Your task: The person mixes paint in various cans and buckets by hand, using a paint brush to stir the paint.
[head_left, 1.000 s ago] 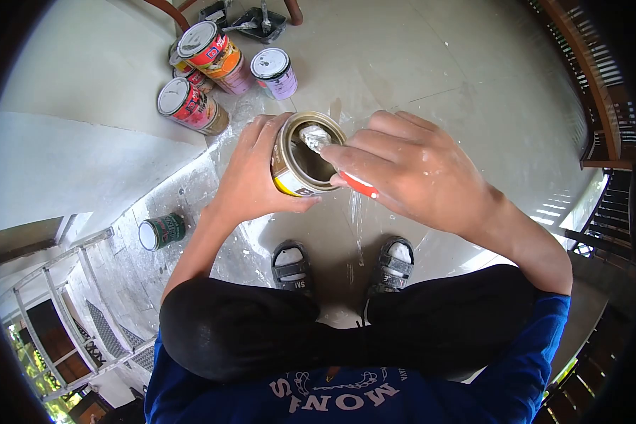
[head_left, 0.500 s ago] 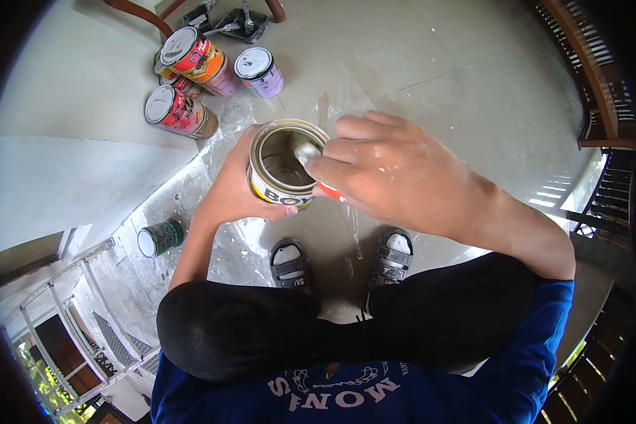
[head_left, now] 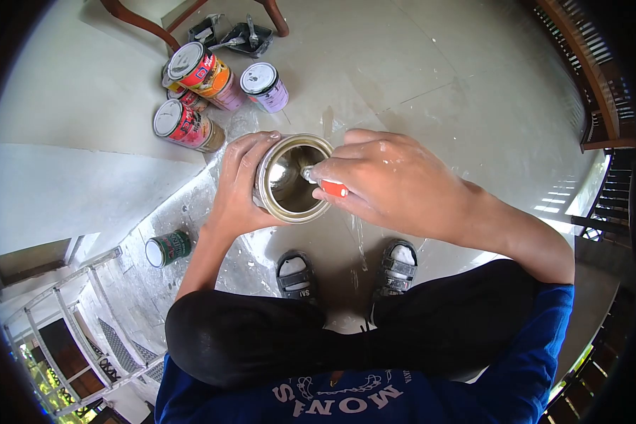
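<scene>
Mid-frame, the right hand (head_left: 400, 180) hides part of the red handle (head_left: 334, 189); upper left, the edge crops what seems a chair (head_left: 275, 18).

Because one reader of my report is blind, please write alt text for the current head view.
A person's left hand holds an open can while the right hand grips a red-handled tool, its whitish end at the can's mouth, seen from above. Beyond them, several lidded cans sit on a white-streaked floor.
</scene>
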The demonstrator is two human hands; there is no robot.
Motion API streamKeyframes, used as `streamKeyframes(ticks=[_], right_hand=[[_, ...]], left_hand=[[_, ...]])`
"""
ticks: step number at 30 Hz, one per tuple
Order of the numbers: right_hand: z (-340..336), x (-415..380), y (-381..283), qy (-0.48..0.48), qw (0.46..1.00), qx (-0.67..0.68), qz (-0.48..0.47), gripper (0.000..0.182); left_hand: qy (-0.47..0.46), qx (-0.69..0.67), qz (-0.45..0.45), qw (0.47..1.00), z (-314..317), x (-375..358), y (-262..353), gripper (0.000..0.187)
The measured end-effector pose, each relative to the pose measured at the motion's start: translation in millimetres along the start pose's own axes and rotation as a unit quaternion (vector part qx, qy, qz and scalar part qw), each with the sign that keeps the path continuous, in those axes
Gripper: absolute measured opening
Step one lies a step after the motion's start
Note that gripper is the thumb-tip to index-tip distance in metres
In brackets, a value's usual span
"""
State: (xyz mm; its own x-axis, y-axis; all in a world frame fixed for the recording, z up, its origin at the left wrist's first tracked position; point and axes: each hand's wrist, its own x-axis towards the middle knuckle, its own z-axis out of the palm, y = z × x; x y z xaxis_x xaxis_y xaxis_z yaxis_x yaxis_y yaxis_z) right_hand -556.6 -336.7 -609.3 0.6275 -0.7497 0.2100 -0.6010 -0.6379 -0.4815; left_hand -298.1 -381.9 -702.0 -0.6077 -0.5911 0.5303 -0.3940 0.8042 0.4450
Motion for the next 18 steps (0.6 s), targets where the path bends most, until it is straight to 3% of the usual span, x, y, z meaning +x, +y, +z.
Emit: streamKeyframes(ticks=[8,11,17,18], right_hand=[[10,4,-1,0.007,0.989,0.141,0.044,0.024],[-2,5,-2,0.038,0.991,0.123,0.023,0.019],[3,0,-12,0.129,0.985,-0.081,-0.076,0.009],[4,-1,-12,0.094,0.989,-0.067,-0.093,0.010]], left_hand=[[0.044,0.037,0.039,0.998,6,-4,-5,0.106],[0.077,0.043,0.040,0.995,4,-2,-4,0.102],[0.135,0.037,0.059,0.988,7,-5,-8,0.102],[0.130,0.046,0.054,0.989,4,-5,-6,0.102]])
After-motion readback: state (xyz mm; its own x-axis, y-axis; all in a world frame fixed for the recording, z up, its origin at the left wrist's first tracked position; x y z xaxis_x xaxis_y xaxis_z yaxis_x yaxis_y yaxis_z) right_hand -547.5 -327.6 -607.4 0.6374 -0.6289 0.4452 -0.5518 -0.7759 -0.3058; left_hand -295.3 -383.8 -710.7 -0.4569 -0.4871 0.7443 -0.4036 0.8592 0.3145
